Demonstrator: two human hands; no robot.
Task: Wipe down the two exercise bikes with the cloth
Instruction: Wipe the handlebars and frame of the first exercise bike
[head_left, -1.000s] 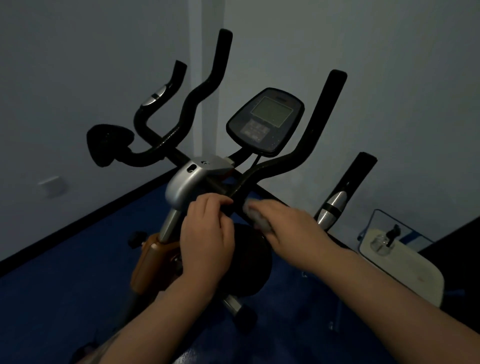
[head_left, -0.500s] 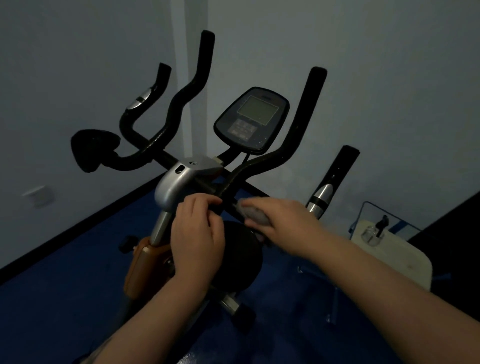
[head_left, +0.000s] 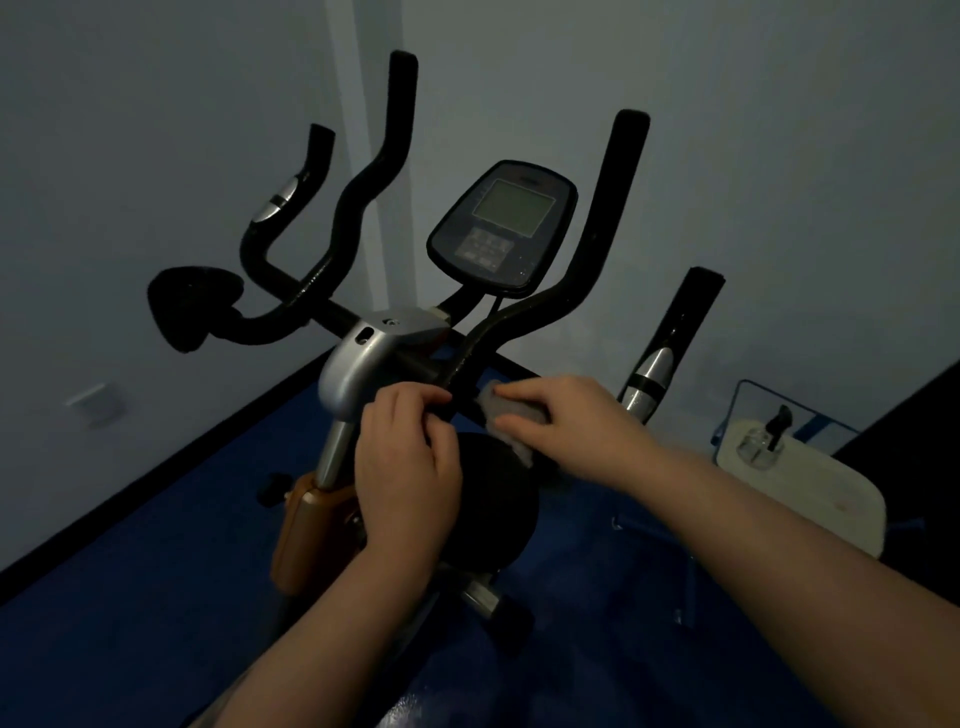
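The right hand (head_left: 566, 423) was curled over a grey cloth (head_left: 506, 410), holding it against the black handlebar (head_left: 545, 306) of the exercise bike (head_left: 363, 358) where the bar dropped toward the stem. Just beside it, the left hand (head_left: 410, 467) gripped the bar at the same junction, fingers wrapped round it next to the silver stem cover (head_left: 353, 364). Both forearms reached in from the bottom of the view. Above the hands the bar forked into upright black grips, with the dark console (head_left: 501, 223) and its pale screen set between the two inner ones. A silver sensor band (head_left: 652, 366) showed on the outer right grip, and another on the outer left. Below the hands sat the round black housing (head_left: 498, 499) and an orange frame panel (head_left: 301, 525) to its left. The bike stood on a blue floor (head_left: 130, 597) in a corner of pale walls. To the right, well apart from the hands, lay a white pad (head_left: 810, 488); what it belonged to could not be told in the dim light.
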